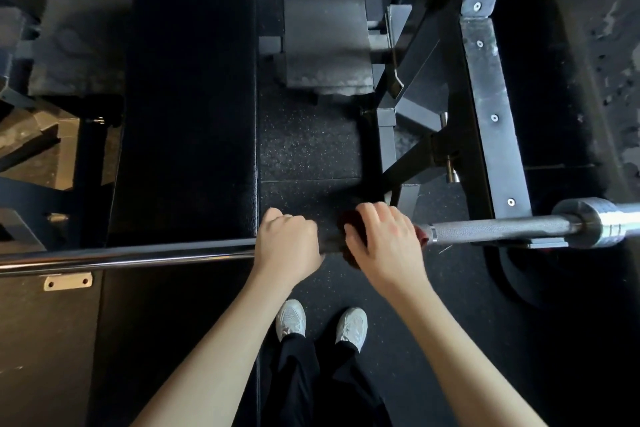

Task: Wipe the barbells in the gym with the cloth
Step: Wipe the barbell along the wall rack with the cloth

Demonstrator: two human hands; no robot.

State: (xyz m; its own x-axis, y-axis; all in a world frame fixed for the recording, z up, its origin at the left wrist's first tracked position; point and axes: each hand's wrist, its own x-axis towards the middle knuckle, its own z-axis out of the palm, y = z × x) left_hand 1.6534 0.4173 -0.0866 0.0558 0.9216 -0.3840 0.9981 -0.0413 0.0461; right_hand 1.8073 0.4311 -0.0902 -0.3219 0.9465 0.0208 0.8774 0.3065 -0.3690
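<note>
Red cloth (354, 222), one barbell (498, 229), two hands (288, 243) (385, 243)

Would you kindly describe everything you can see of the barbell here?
The barbell is a steel bar lying level, left to right, resting on the rack. Its left stretch is smooth and shiny, its right stretch knurled, ending in a collar and sleeve. The left hand grips it; the right hand wraps a dark red cloth around it.

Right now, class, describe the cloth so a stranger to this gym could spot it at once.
Follow the steel barbell across the near end of the black bench. Right of the bench, the right hand wraps the cloth round the bar. It alone is dark red among black and grey.
</note>
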